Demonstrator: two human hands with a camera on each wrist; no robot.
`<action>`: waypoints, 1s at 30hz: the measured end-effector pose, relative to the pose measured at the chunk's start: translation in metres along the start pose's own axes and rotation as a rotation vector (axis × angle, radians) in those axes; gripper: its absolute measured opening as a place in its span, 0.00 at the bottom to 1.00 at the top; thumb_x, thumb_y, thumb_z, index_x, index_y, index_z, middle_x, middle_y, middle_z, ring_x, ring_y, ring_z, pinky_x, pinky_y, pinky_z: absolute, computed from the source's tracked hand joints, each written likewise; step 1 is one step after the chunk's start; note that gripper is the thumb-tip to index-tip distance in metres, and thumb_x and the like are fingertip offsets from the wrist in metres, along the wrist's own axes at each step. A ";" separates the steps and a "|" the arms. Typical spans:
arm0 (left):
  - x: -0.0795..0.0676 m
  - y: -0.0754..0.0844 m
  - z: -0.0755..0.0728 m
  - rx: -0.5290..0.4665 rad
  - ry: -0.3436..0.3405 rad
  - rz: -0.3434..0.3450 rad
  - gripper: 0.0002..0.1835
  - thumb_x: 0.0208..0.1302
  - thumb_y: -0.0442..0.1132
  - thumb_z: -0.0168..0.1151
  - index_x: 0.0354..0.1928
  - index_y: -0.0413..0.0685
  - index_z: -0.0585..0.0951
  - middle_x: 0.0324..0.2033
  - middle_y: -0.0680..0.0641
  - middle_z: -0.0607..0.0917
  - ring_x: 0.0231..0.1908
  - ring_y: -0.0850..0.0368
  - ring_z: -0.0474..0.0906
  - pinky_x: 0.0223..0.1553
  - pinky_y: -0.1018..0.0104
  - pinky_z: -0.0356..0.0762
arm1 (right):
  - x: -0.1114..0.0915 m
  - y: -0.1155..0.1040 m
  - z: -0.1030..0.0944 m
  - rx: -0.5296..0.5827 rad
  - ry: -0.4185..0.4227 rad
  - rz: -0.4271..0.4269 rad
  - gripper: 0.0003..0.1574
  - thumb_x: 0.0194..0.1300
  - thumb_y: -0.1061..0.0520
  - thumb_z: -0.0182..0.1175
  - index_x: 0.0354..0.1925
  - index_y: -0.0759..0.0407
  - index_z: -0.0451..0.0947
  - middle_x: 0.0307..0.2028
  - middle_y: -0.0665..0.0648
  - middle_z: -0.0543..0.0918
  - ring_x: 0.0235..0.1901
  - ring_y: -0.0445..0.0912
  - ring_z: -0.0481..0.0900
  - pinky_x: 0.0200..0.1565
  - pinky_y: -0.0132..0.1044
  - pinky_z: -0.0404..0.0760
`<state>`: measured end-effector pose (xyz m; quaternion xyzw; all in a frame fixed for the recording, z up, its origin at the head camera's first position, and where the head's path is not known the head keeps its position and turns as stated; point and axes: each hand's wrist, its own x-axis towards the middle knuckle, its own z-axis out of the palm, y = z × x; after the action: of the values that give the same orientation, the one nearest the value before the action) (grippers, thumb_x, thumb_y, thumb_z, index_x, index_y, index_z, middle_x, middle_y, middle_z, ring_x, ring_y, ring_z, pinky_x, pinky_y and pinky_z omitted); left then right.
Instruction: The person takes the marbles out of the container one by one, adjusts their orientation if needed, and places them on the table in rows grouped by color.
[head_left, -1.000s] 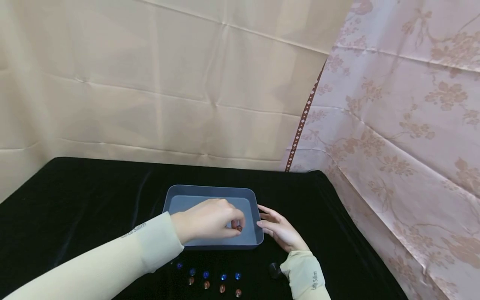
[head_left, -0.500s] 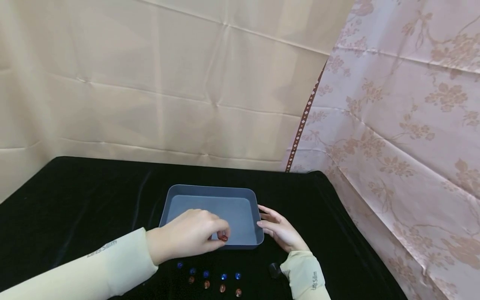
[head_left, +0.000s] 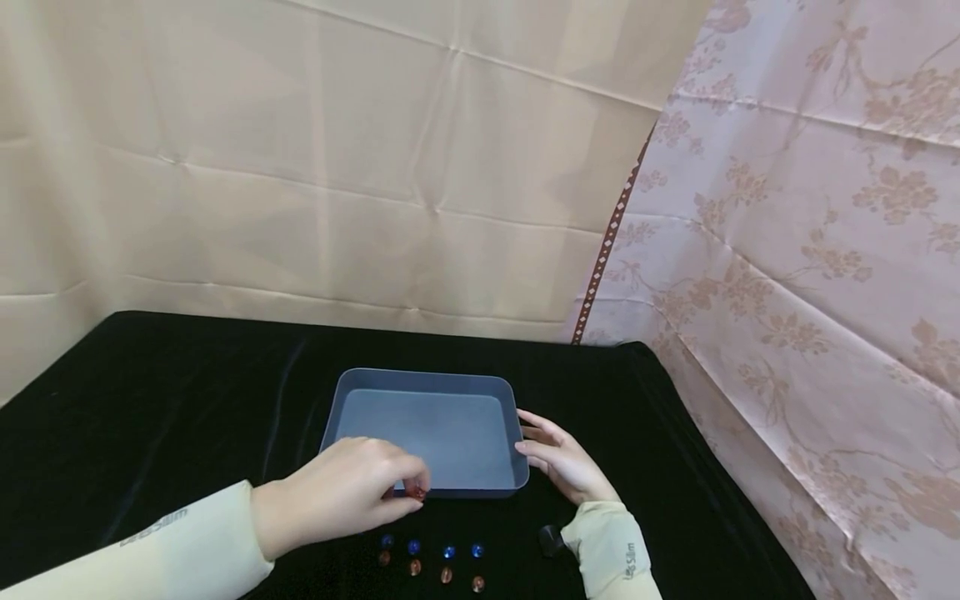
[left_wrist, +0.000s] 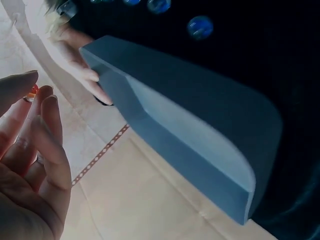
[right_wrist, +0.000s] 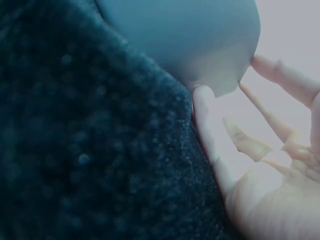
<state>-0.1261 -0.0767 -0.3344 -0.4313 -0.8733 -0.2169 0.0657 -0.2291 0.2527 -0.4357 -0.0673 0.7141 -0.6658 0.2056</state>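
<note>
My left hand (head_left: pixel 352 487) pinches a small reddish-orange glass marble (left_wrist: pixel 33 91) between thumb and index finger. In the head view it overlaps the front left part of a blue-grey rectangular tray (head_left: pixel 435 382). My right hand (head_left: pixel 564 461) is at the tray's right side, its fairly straight fingers touching the outer wall (right_wrist: pixel 215 45). In front of the tray lie several blue marbles (head_left: pixel 449 552) in a row, and a row of several orange marbles (head_left: pixel 446 575) runs closer to me. The left hand's forearm side hides part of the cloth there.
A black velvety cloth (head_left: pixel 187 392) covers the table. Beside my right cuff is a small dark object (head_left: pixel 550 540). Cream curtain (head_left: pixel 300 167) hangs behind the table, and pink floral cloth (head_left: pixel 795 208) on the right.
My left hand has moved left and toward me, from over the tray's middle to its front left edge, still pinching the marble. The right hand stays at the tray's side.
</note>
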 end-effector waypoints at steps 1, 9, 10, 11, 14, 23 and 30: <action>-0.003 -0.001 0.001 -0.001 -0.001 -0.001 0.04 0.62 0.40 0.68 0.35 0.59 0.83 0.30 0.65 0.85 0.27 0.80 0.72 0.30 0.78 0.74 | 0.000 0.000 0.000 0.000 -0.004 -0.003 0.40 0.69 0.58 0.59 0.75 0.55 0.57 0.71 0.70 0.61 0.60 0.51 0.77 0.62 0.40 0.76; -0.025 -0.007 0.019 -0.009 0.019 -0.013 0.05 0.61 0.41 0.70 0.34 0.62 0.83 0.29 0.68 0.84 0.26 0.80 0.70 0.27 0.79 0.71 | 0.001 0.001 0.000 -0.006 -0.013 -0.015 0.40 0.70 0.59 0.59 0.75 0.55 0.57 0.70 0.70 0.63 0.58 0.51 0.78 0.61 0.39 0.76; -0.027 -0.008 0.020 -0.009 0.023 -0.015 0.05 0.61 0.41 0.70 0.34 0.62 0.82 0.29 0.69 0.83 0.26 0.80 0.70 0.27 0.80 0.71 | 0.001 0.000 -0.001 -0.007 -0.013 -0.017 0.40 0.69 0.59 0.59 0.75 0.55 0.57 0.70 0.70 0.63 0.58 0.51 0.78 0.61 0.39 0.76; -0.029 -0.009 0.022 -0.009 0.026 -0.019 0.06 0.61 0.41 0.70 0.34 0.63 0.82 0.29 0.69 0.83 0.26 0.80 0.70 0.26 0.80 0.70 | 0.000 0.000 -0.001 -0.008 -0.012 -0.019 0.40 0.69 0.59 0.59 0.75 0.55 0.57 0.70 0.70 0.63 0.58 0.51 0.78 0.60 0.38 0.77; -0.034 -0.012 0.026 -0.030 0.012 -0.044 0.06 0.61 0.42 0.69 0.34 0.64 0.82 0.29 0.70 0.82 0.27 0.80 0.70 0.25 0.80 0.69 | 0.000 -0.001 0.000 -0.009 -0.012 -0.021 0.40 0.69 0.59 0.59 0.75 0.56 0.57 0.70 0.71 0.63 0.58 0.51 0.78 0.60 0.38 0.77; -0.052 -0.020 0.041 -0.106 -0.029 -0.117 0.05 0.63 0.44 0.68 0.34 0.67 0.82 0.29 0.71 0.81 0.25 0.80 0.69 0.24 0.78 0.70 | 0.000 0.002 0.000 -0.007 -0.010 -0.014 0.40 0.70 0.59 0.59 0.75 0.56 0.57 0.70 0.70 0.63 0.58 0.51 0.78 0.61 0.39 0.76; -0.059 -0.027 0.049 -0.078 -0.119 -0.156 0.05 0.62 0.44 0.68 0.33 0.68 0.81 0.28 0.73 0.79 0.26 0.80 0.69 0.24 0.76 0.70 | 0.000 -0.001 0.001 -0.002 -0.009 -0.016 0.40 0.69 0.59 0.59 0.75 0.56 0.56 0.70 0.71 0.62 0.59 0.51 0.77 0.61 0.39 0.76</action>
<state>-0.1070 -0.1121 -0.4051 -0.3762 -0.8975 -0.2293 -0.0200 -0.2292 0.2516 -0.4349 -0.0762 0.7133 -0.6663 0.2036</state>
